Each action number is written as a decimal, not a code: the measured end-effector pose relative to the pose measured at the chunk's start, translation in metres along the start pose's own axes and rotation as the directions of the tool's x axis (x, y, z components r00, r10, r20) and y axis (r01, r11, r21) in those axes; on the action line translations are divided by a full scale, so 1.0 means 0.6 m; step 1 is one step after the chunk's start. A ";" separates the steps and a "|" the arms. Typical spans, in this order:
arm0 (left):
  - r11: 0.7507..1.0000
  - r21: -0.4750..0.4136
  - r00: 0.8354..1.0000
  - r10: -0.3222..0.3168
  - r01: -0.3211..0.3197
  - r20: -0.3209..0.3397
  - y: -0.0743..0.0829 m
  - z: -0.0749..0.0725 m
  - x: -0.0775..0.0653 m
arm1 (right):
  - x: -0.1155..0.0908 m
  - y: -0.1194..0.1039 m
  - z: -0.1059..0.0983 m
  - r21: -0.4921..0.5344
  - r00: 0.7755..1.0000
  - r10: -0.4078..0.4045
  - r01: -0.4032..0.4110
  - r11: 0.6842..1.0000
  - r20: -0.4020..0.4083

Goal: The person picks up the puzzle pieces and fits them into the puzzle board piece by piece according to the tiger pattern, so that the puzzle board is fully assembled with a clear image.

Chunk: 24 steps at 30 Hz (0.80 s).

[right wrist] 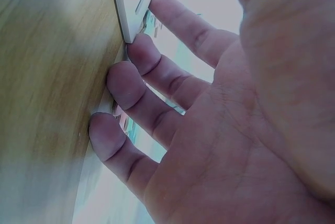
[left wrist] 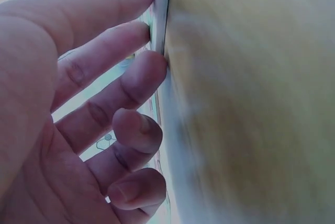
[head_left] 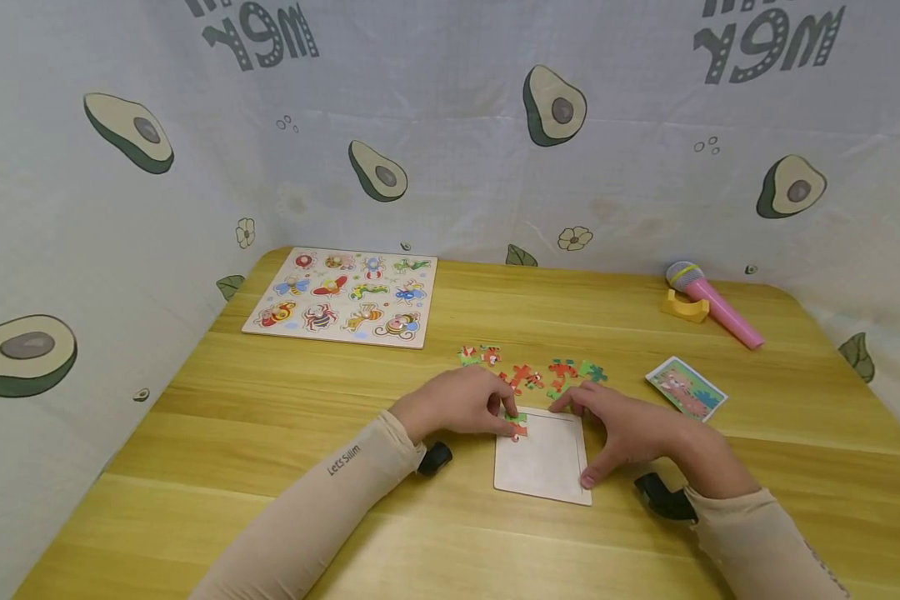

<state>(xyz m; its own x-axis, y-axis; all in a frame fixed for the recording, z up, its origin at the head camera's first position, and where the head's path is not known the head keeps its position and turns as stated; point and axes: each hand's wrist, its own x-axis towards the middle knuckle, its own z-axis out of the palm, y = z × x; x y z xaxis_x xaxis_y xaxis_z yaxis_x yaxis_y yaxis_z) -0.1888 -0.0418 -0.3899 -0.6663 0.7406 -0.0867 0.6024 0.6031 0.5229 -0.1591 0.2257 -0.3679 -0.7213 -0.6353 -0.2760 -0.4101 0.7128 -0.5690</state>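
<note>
A pale square puzzle board (head_left: 542, 471) with a raised rim lies flat before me. In its upper left corner sits a green and orange jigsaw piece (head_left: 521, 423). My left hand (head_left: 461, 402) has thumb and forefinger at this piece, pinching it against the board; its other fingers curl beside the board's edge in the left wrist view. My right hand (head_left: 633, 425) spreads around the board's upper right corner, forefinger at the top edge and thumb on the right edge. The right wrist view shows its remaining fingers (right wrist: 125, 85) fairly straight, their tips down by the wooden tabletop.
Several loose jigsaw pieces (head_left: 521, 377) are scattered behind the board. To their right lies a picture card (head_left: 686, 389). Farther back are a pink toy microphone (head_left: 723, 312), a yellow holder (head_left: 685, 307) and, at left, an insect peg puzzle (head_left: 345, 297). A printed curtain (head_left: 457, 208) borders the table.
</note>
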 end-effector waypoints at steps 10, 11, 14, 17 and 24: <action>1.000 -0.006 1.000 -0.004 0.004 0.002 0.000 -0.001 -0.001 | -0.006 0.004 -0.003 -0.004 0.999 -0.033 0.033 0.999 -0.001; 1.000 -0.017 1.000 -0.006 0.006 0.004 0.000 -0.002 -0.002 | -0.007 0.005 -0.005 -0.001 0.999 -0.038 0.038 0.999 -0.003; 0.999 -0.052 1.000 -0.012 0.013 0.016 -0.002 -0.006 -0.003 | -0.004 0.005 -0.009 0.011 0.998 -0.034 0.034 0.999 -0.062; 0.996 -0.084 0.999 -0.018 0.022 0.047 -0.003 -0.013 -0.008 | 0.008 0.002 -0.008 0.014 0.980 0.026 -0.023 1.000 -0.198; 0.992 -0.128 0.992 -0.007 0.023 0.129 -0.004 -0.022 -0.019 | 0.032 0.011 0.010 -0.043 0.884 0.122 -0.159 0.986 -0.451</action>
<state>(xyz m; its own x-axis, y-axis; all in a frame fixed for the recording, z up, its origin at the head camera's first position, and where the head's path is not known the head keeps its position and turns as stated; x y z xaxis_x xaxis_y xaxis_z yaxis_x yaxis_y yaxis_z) -0.1884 -0.0558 -0.3788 -0.6083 0.7684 -0.1987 0.5255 0.5776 0.6247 -0.1724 0.2164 -0.3820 -0.9397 -0.3401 0.0360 -0.3141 0.8168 -0.4838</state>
